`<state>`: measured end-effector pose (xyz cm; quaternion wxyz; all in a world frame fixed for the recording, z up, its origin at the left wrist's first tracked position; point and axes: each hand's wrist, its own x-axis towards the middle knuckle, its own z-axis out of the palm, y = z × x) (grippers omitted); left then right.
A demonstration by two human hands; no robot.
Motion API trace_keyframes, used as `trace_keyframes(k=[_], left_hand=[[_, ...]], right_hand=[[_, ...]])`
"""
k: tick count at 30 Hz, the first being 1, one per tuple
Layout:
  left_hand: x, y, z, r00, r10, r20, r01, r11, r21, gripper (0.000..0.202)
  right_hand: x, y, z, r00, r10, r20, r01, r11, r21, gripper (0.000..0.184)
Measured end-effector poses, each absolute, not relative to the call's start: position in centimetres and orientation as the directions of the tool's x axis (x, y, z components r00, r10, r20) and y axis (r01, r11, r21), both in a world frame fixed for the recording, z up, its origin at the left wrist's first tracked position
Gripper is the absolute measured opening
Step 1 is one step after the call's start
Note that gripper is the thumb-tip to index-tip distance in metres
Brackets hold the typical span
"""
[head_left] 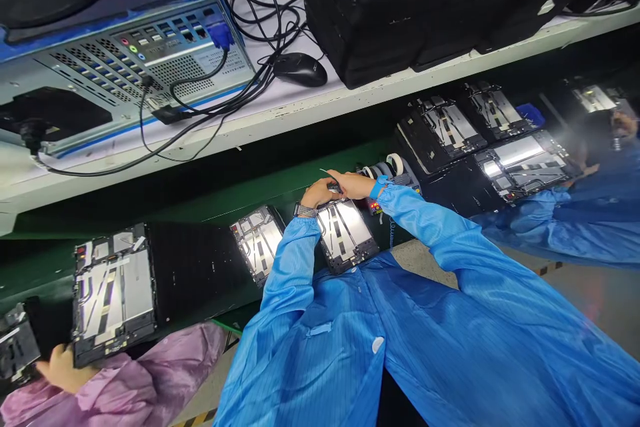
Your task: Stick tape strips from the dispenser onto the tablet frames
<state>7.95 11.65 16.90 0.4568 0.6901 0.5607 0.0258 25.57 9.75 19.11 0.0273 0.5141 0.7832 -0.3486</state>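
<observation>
Blue antistatic sleeves (295,273); left hand (315,193), right hand (353,185) both closed on small dark item (333,185), pale sliver (324,172) projecting past grip; open tablet chassis (345,233) directly below.

Your smock (320,347) is bright blue with faint thin stripes, and a blue strap (380,187) circles your right wrist. The tablet frame (345,233) before you shows silver panels crossed by black strips, on a dark green bench (215,210); a neighbouring sleeve (150,387) is pink.
</observation>
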Motion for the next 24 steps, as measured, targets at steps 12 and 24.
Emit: trace_keyframes(k=[12, 24], left_hand=[[7.9, 11.8, 16.8, 0.374, 0.787, -0.491, 0.794, 0.002, 0.608, 0.061], [8.2, 10.9, 16.6, 0.424, 0.776, -0.466, 0.872, -0.211, 0.442, 0.074]], right_hand=[[29.0, 10.6, 16.3, -0.247, 0.943, -0.221, 0.794, 0.066, -0.605, 0.119], [29.6, 4.0, 13.5, 0.252, 0.966, -0.056, 0.264, -0.124, -0.957, 0.047]])
